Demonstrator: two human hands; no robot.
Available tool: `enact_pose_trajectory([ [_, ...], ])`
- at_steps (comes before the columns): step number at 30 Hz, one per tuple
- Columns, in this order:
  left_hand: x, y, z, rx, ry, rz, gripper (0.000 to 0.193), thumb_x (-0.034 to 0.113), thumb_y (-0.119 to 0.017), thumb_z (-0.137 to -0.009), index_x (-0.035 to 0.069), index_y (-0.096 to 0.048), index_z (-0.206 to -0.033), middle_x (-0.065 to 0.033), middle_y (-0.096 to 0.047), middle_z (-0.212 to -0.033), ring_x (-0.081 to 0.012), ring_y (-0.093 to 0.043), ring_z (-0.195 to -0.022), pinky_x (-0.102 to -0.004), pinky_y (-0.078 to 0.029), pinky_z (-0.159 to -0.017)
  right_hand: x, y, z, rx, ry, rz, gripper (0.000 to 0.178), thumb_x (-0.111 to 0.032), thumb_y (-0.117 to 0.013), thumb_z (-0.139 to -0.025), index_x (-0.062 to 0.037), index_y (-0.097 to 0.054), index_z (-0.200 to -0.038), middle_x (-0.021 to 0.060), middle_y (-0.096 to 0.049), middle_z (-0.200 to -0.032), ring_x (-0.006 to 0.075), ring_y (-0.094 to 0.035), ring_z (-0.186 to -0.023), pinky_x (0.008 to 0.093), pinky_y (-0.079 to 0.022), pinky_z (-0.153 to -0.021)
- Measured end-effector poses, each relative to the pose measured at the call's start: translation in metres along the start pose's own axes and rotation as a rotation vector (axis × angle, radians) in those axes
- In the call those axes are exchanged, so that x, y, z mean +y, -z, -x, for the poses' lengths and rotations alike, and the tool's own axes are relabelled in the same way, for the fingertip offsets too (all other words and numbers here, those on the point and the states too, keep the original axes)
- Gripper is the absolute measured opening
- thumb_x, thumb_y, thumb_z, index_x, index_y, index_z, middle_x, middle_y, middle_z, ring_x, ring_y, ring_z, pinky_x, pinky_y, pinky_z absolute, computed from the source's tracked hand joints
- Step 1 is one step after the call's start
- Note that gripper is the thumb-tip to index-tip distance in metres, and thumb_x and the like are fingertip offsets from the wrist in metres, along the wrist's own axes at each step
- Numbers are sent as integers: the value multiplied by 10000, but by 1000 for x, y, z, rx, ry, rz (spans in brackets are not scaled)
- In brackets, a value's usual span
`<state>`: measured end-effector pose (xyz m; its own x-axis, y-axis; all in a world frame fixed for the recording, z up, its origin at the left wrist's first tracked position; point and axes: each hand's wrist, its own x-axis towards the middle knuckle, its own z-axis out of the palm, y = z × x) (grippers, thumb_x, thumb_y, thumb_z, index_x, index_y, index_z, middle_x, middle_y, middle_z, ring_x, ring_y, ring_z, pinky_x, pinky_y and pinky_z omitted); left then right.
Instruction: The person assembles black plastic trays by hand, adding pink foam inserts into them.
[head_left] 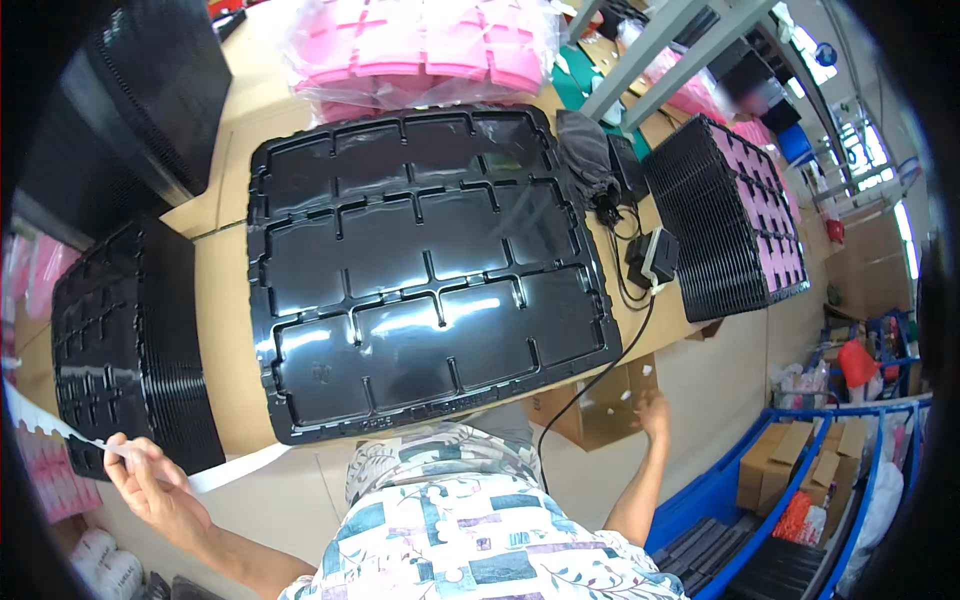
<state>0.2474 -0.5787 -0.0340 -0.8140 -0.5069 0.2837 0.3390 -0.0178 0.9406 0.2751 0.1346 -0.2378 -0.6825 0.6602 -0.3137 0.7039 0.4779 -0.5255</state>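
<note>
the left hand (150, 485) pinches a white strip (245, 468) at the near left of the desk (222, 330); the right hand (652, 415) hangs by the box (568, 418), its grip loose, nothing visible in it. the strip looks light and limp, likely to crease or tear; an edge pinch suits it. the black tray (430, 260) lies flat on the desk, probably light, springy and slick, best held by opposite rims.

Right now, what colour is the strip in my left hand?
The strip in your left hand is white, seen best in the head view.
</note>
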Motion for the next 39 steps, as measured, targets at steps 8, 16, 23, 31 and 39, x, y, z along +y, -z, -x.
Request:
enact_pose_trajectory([
  [8,37,-105,47,670,-780,-1128,434,45,-548,-945,21,-430,-1363,-208,-514,-1298,-309,-562,-1146,-452,-448,-995,103,-74,-86,162,68,303,130,-102,-622,-818,-21,-723,-833,208,-712,-909,346,-695,-899,427,-539,-828],
  [16,68,-326,-25,-866,-907,-911,99,52,-602,-792,13,-628,-880,-150,-640,-914,-319,-621,-849,-389,-516,-766,65,-68,-51,7,-108,-267,193,-127,-596,-878,-6,-742,-911,243,-703,-938,321,-689,-817,453,-546,-793],
  [23,-64,-388,-202,-816,-659,-1469,231,42,-544,-812,-52,-663,-986,-253,-656,-1082,-411,-619,-1049,-459,-506,-896,68,-12,-16,-104,312,659,229,-213,-668,-842,-4,-726,-914,208,-707,-964,349,-693,-841,435,-552,-768],
  [31,-134,-394,-262,-528,-777,-1263,374,89,-538,-851,66,-616,-1216,-182,-618,-1208,-371,-569,-1118,-470,-465,-940,-227,114,108,-202,722,-46,158,-19,-618,-864,36,-704,-985,116,-696,-693,169,-668,-585,275,-527,-566],
  [39,-124,-388,-299,-604,-683,-1201,591,1,-436,-849,111,-451,-1429,-219,-499,-1402,-413,-499,-1257,-462,-418,-1048,-532,-2,27,-30,1736,91,149,-69,-578,-870,-29,-663,-986,181,-675,-959,383,-641,-906,447,-513,-799],
])
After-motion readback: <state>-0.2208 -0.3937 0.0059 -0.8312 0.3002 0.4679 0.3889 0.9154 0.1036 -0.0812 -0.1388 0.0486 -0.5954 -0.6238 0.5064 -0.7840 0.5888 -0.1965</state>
